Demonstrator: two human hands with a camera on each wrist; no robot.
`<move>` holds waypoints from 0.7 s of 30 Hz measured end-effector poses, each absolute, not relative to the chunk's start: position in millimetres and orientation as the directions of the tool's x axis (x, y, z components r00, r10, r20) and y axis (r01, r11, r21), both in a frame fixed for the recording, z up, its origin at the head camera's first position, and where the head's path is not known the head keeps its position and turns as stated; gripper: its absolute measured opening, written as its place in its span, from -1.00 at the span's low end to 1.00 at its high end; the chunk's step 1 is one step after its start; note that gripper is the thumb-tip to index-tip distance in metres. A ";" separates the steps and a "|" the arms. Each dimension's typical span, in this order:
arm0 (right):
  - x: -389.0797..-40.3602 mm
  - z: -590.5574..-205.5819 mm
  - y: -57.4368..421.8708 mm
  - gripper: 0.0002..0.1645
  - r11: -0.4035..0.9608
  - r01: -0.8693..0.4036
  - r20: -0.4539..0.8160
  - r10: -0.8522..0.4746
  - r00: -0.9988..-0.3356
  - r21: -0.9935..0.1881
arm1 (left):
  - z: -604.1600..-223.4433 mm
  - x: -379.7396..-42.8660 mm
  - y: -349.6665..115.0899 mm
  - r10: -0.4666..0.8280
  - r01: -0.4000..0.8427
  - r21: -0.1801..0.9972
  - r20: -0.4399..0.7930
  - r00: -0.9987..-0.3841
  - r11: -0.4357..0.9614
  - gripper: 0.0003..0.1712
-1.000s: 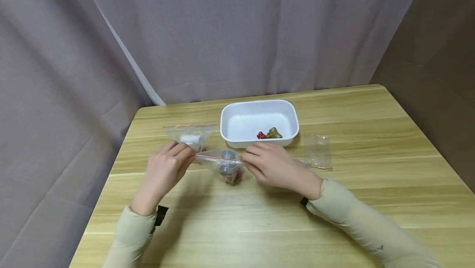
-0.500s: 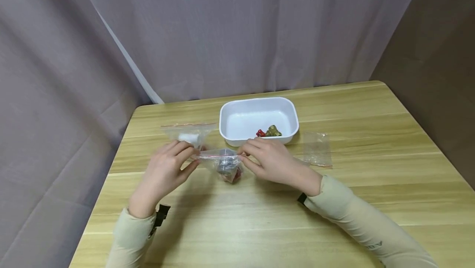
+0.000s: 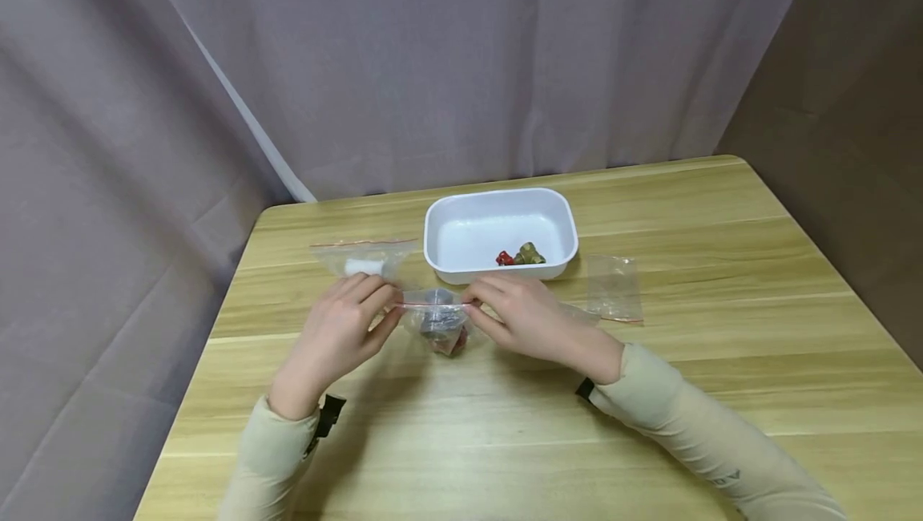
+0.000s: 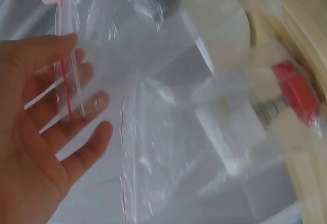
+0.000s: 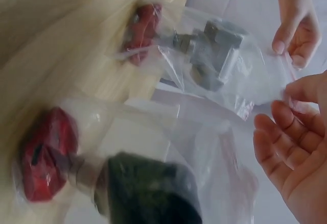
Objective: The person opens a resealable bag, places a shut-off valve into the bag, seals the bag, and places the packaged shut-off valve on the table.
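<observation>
A clear zip bag (image 3: 445, 325) with a red seal line holds a grey valve (image 5: 217, 53) with a red handle (image 5: 143, 32). My left hand (image 3: 349, 325) pinches the left part of its seal between thumb and fingers. At the right end of the same seal, my right hand (image 3: 526, 317) pinches with thumb and forefinger, its other fingers loosely bent. Behind my left hand lies another zip bag with a white valve (image 3: 365, 266), whose red handle (image 4: 297, 92) shows in the left wrist view. A bagged dark green valve (image 5: 150, 191) lies close to my right hand.
A white tray (image 3: 440, 271) stands behind the hands, with a brass-coloured valve (image 3: 530, 254) and a small red part (image 3: 505, 257) in it. Right of it a flat, clear zip bag (image 3: 614, 288) lies on the wooden table (image 3: 469, 441). A curtain (image 3: 461, 64) hangs beyond the table.
My left hand has slid rightward along the seal, closer to my right hand. My right hand stays at its end, and the bag hangs nearly where it was.
</observation>
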State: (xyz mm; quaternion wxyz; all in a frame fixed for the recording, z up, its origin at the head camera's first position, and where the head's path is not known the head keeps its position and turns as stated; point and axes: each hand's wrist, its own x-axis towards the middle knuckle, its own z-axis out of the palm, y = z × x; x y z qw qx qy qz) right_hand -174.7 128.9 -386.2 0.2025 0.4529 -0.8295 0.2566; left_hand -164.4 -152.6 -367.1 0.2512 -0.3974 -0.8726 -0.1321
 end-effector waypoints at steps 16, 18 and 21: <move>-172.7 -365.7 243.4 -0.77 0.653 -0.687 0.623 -0.403 -0.671 -0.318 | -362.1 -187.0 -19.9 0.758 0.833 -0.085 0.474 -0.448 0.546 -0.63; -170.0 -363.8 257.9 -0.80 0.695 -0.645 0.615 -0.367 -0.698 -0.318 | -358.5 -187.3 -3.4 0.764 0.834 -0.087 0.463 -0.450 0.544 -0.63; -164.7 -363.4 275.4 -0.83 0.739 -0.592 0.596 -0.329 -0.732 -0.320 | -356.2 -187.0 22.4 0.786 0.835 -0.107 0.420 -0.454 0.540 -0.64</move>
